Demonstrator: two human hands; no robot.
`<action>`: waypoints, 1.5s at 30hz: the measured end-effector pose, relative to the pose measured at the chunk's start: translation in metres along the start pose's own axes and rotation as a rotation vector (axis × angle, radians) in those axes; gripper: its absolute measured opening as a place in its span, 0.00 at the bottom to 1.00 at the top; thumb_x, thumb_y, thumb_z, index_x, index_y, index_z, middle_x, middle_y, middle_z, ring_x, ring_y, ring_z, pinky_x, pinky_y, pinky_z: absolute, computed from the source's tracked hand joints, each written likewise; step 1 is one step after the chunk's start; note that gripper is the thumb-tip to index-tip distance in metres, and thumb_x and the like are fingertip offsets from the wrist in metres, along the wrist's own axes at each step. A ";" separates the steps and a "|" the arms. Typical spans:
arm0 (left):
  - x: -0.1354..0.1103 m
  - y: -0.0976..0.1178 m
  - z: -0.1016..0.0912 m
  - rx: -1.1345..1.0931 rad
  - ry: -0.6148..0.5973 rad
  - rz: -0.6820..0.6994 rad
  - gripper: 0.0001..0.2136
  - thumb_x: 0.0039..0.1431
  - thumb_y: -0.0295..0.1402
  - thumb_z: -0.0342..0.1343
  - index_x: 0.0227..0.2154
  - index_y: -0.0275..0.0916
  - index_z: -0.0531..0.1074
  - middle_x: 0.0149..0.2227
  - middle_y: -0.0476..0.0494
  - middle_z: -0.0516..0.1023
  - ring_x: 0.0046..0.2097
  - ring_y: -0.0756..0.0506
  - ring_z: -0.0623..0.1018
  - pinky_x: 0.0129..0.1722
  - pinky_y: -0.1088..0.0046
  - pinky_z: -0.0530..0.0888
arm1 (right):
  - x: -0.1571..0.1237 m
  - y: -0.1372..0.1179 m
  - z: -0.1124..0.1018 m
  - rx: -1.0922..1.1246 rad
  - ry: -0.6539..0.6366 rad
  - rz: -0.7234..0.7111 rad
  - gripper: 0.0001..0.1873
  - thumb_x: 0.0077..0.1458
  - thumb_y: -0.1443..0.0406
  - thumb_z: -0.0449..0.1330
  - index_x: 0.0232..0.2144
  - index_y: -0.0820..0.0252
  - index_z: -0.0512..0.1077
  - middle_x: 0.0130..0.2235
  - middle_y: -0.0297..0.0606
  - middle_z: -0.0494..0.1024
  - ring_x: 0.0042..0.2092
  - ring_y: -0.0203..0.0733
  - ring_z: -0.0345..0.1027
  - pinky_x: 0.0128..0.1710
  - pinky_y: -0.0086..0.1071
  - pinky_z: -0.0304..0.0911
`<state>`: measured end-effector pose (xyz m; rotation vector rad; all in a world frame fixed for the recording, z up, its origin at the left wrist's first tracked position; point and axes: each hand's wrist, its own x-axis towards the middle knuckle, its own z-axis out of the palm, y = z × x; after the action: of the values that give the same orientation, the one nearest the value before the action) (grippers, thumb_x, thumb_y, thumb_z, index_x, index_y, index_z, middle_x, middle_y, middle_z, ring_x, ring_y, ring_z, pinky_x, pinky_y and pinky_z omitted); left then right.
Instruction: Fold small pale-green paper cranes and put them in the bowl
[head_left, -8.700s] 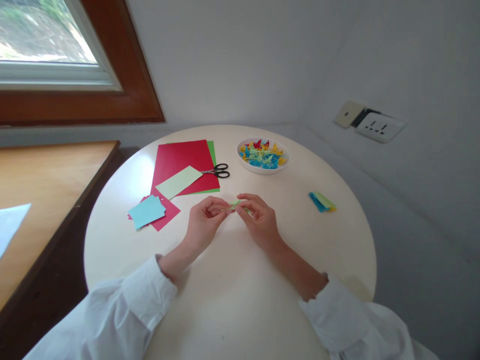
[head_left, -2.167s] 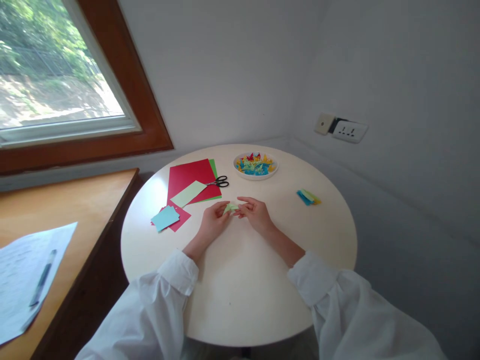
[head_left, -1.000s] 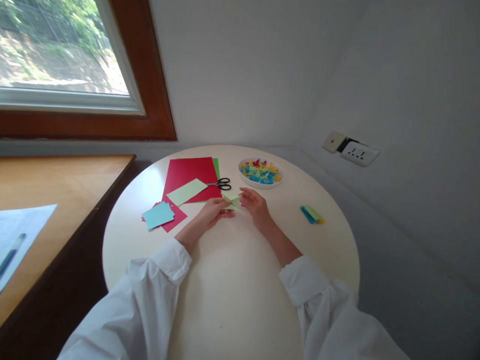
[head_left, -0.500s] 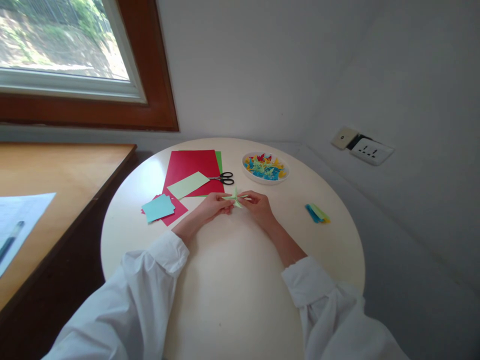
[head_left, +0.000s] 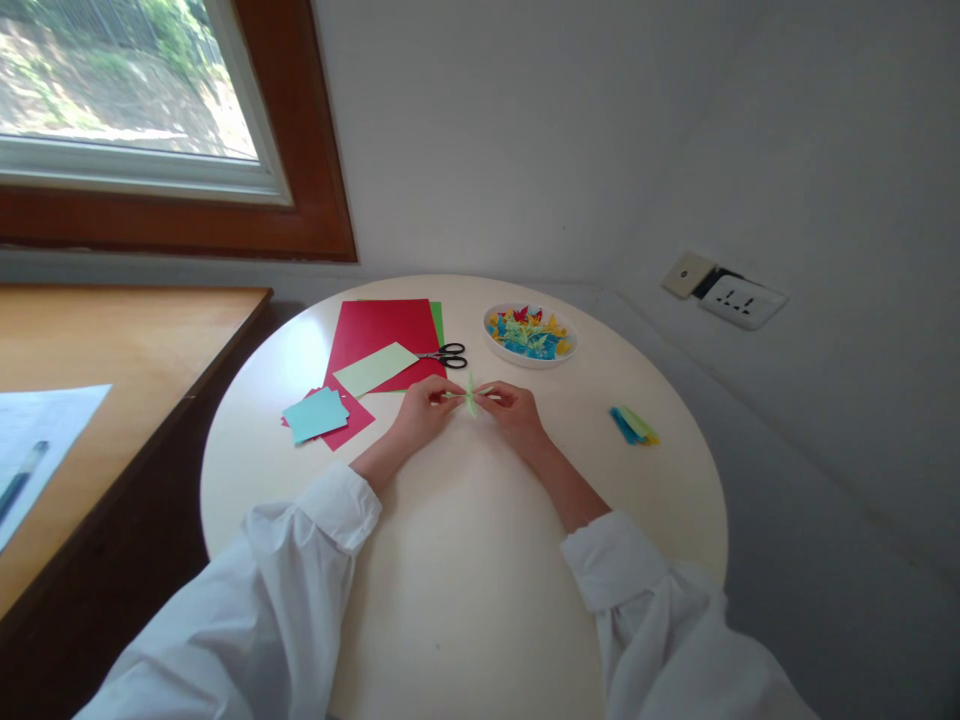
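Two hands meeting mid-table, left hand (head_left: 420,412), right hand (head_left: 515,410), pinching green paper (head_left: 470,393)

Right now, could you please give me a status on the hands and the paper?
Left hand and right hand both pinch the folded green paper, one from each side. Scissors lie just beyond, apart from it. Dish of folded pieces farther back.

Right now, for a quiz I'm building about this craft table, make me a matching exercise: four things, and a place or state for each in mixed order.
1 scissors
2 dish
3 blue squares
4 folded piece

a pinched between left hand and right hand
b lying on a red scrap
c filled with paper shapes
d at the red sheet's right edge

Pairs: 1-d, 2-c, 3-b, 4-a.
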<state>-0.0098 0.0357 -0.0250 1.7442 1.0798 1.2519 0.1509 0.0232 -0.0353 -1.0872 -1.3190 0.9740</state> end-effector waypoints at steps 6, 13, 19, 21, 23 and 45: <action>-0.003 -0.001 0.001 0.054 -0.015 0.017 0.04 0.47 0.26 0.54 0.25 0.36 0.74 0.27 0.46 0.75 0.30 0.49 0.72 0.31 0.74 0.67 | 0.000 0.000 0.000 -0.057 0.005 -0.031 0.10 0.39 0.61 0.64 0.25 0.61 0.75 0.31 0.37 0.76 0.30 0.36 0.67 0.29 0.29 0.61; -0.005 0.001 0.003 0.133 -0.016 0.092 0.06 0.48 0.23 0.50 0.25 0.36 0.72 0.29 0.46 0.72 0.30 0.50 0.70 0.32 0.74 0.68 | 0.000 0.002 0.001 -0.197 -0.001 -0.153 0.08 0.42 0.61 0.63 0.25 0.59 0.75 0.34 0.39 0.75 0.35 0.39 0.68 0.29 0.30 0.62; -0.007 0.005 0.003 0.170 -0.049 0.143 0.06 0.50 0.23 0.49 0.25 0.36 0.70 0.30 0.45 0.70 0.31 0.49 0.70 0.33 0.73 0.69 | -0.002 -0.001 0.002 -0.307 -0.013 -0.252 0.05 0.45 0.62 0.61 0.26 0.58 0.74 0.35 0.40 0.75 0.38 0.41 0.67 0.33 0.32 0.63; -0.007 0.005 0.003 0.170 -0.051 0.150 0.06 0.50 0.23 0.49 0.25 0.36 0.70 0.30 0.45 0.69 0.31 0.49 0.70 0.33 0.74 0.69 | -0.003 -0.002 0.002 -0.331 -0.026 -0.275 0.04 0.46 0.63 0.60 0.25 0.58 0.74 0.34 0.40 0.75 0.38 0.41 0.67 0.33 0.32 0.63; -0.008 0.005 0.003 0.166 -0.051 0.155 0.05 0.50 0.23 0.50 0.25 0.37 0.69 0.29 0.46 0.68 0.31 0.49 0.70 0.32 0.74 0.69 | -0.003 -0.002 0.003 -0.348 -0.032 -0.301 0.04 0.47 0.64 0.59 0.25 0.58 0.73 0.34 0.40 0.75 0.38 0.41 0.66 0.33 0.32 0.63; -0.007 0.019 0.006 -0.505 -0.028 -0.383 0.15 0.36 0.39 0.65 0.24 0.34 0.70 0.18 0.52 0.71 0.23 0.53 0.71 0.26 0.77 0.66 | -0.003 -0.003 0.003 -0.184 0.043 -0.138 0.06 0.43 0.61 0.62 0.26 0.58 0.75 0.30 0.36 0.76 0.31 0.38 0.67 0.27 0.29 0.57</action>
<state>-0.0011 0.0213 -0.0125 1.1123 0.9238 1.1282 0.1472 0.0193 -0.0337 -1.1329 -1.4498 0.7351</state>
